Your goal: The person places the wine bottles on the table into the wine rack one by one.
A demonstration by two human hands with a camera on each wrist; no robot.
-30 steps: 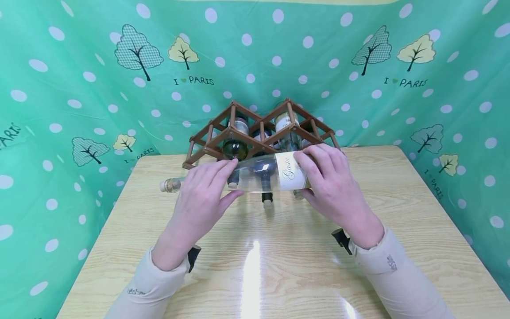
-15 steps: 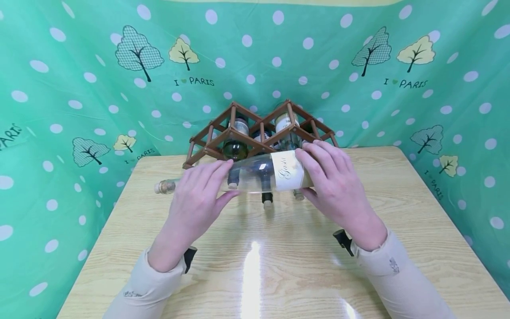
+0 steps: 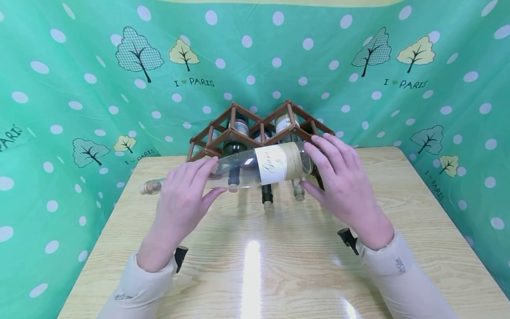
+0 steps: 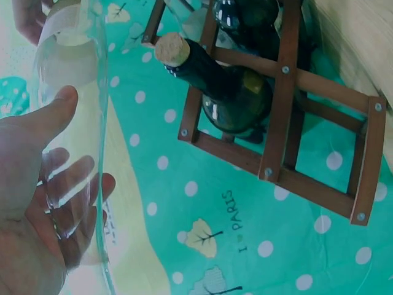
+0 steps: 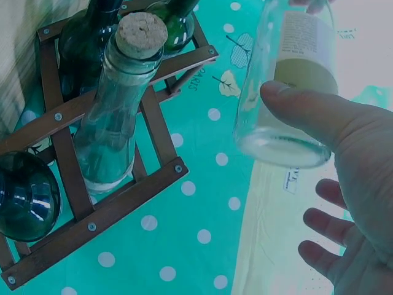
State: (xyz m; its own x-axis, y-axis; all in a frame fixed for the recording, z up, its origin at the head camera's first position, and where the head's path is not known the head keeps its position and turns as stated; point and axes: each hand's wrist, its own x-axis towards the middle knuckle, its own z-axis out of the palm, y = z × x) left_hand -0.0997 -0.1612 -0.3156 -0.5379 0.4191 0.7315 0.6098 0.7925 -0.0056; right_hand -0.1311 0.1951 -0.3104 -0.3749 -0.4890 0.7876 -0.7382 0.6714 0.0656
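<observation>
A clear glass wine bottle with a cream label and a cork in its mouth lies level above the table, its neck pointing left. My left hand grips it around the shoulder and neck; in the left wrist view, fingers show through the glass. My right hand is at the base end with fingers spread. The right wrist view has its thumb overlapping the bottle's lower side, while the other fingers stand away from the glass. Whether the thumb touches is hard to tell.
Behind the bottle stands a brown wooden wine rack on the wooden table. It holds several corked bottles, including a green one and a clear one, necks toward me. A green polka-dot cloth hangs behind and at both sides.
The bottle has shifted left with my left hand, exposing its lower label and base. My right hand has moved slightly right, and its fingers have loosened from around the base.
</observation>
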